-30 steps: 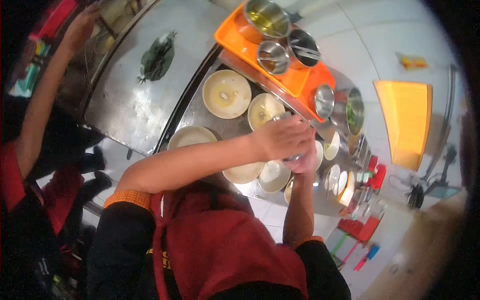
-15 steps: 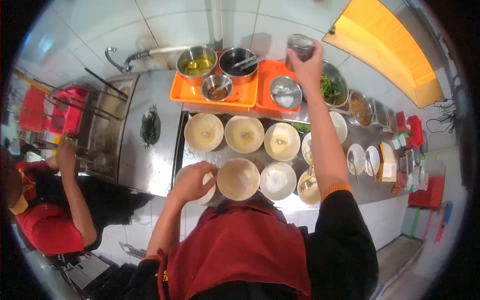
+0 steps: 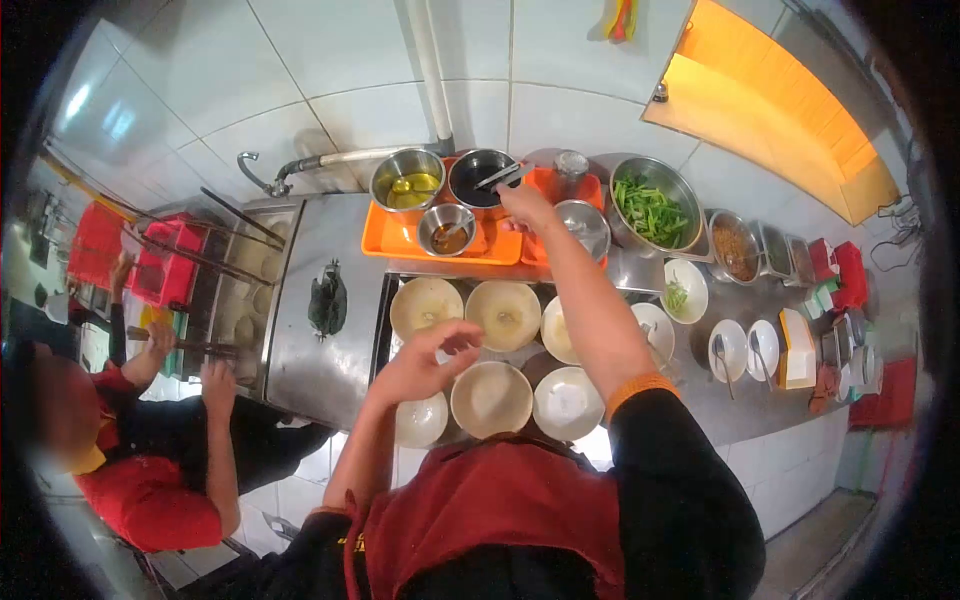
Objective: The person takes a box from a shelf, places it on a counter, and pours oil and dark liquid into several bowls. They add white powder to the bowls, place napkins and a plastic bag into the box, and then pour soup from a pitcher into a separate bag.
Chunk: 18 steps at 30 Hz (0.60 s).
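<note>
My right hand [image 3: 527,208] reaches to the pot of dark sauce [image 3: 473,165], its fingers closed at the metal handle of a spoon [image 3: 512,174] resting there; the spoon's bowl is hidden. My left hand [image 3: 425,365] hovers over the pale bowls with fingers curved and apart, holding nothing. In the back row a bowl [image 3: 425,303] and another bowl [image 3: 503,315] contain a little pale liquid. Nearer me are a beige bowl [image 3: 492,398] and a white bowl [image 3: 568,403]. A lidded jar [image 3: 571,170] stands behind the metal bowl [image 3: 583,228] on the right.
An orange tray [image 3: 385,240] carries a pot of yellow oil [image 3: 407,180] and a small sauce cup [image 3: 446,230]. Right of it stands a basin of greens [image 3: 655,205]. A dark green bundle [image 3: 328,300] lies on the left counter. A co-worker [image 3: 150,490] works beside the cookers.
My right hand has put down the jar and moved left to the dark sauce pot. My left hand has lifted off the front-left bowl. The co-worker's arms have shifted, and the view has tilted.
</note>
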Tool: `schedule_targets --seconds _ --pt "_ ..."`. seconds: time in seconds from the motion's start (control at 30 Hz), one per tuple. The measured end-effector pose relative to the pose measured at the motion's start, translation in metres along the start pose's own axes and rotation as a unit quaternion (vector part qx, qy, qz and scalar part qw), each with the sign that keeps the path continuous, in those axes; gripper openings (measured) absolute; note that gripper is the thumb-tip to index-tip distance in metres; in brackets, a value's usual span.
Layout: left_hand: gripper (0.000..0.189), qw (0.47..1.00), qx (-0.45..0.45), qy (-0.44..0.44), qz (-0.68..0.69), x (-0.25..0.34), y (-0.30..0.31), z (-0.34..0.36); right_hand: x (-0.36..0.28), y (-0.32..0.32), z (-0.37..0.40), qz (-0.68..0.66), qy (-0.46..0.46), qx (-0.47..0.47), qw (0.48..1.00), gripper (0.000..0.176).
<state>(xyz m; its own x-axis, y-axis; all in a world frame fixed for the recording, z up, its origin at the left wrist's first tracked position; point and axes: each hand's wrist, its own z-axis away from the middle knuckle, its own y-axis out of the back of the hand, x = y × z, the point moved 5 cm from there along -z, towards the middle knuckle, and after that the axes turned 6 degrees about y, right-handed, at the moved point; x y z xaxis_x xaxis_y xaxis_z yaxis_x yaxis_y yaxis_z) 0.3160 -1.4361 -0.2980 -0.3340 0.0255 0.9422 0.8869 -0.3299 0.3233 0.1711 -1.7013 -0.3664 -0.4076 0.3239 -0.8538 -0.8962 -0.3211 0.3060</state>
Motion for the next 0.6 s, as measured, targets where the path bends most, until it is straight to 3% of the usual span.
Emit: schedule_targets --seconds 0.1,0.33,0.4,0.47,0.53,0.6 --pt "0.023 0.998 -0.047 0.025 0.018 0.001 -0.001 0.013 0.026 -0.014 -0.048 -0.057 -0.023 -0.005 0.998 0.024" --pt "0.019 0.976 -0.011 0.123 0.180 -0.046 0.006 0.048 0.019 0.008 -0.048 0.007 0.017 0.060 0.998 0.022" --pt "0.023 0.975 0.000 0.117 0.189 -0.043 0.009 0.039 0.018 0.015 -0.062 0.244 0.164 0.046 0.955 0.022" --pt "0.027 0.987 0.046 0.073 0.138 -0.025 0.020 0.016 -0.008 0.028 -0.019 0.315 0.170 0.056 0.932 0.024" --pt "0.039 0.985 0.116 0.031 0.126 -0.044 0.027 -0.028 -0.018 0.047 0.020 0.221 0.210 0.143 0.942 0.047" --pt "0.047 0.953 0.172 0.109 0.222 -0.024 0.030 -0.059 -0.034 0.057 0.078 0.232 0.194 0.115 0.946 0.041"
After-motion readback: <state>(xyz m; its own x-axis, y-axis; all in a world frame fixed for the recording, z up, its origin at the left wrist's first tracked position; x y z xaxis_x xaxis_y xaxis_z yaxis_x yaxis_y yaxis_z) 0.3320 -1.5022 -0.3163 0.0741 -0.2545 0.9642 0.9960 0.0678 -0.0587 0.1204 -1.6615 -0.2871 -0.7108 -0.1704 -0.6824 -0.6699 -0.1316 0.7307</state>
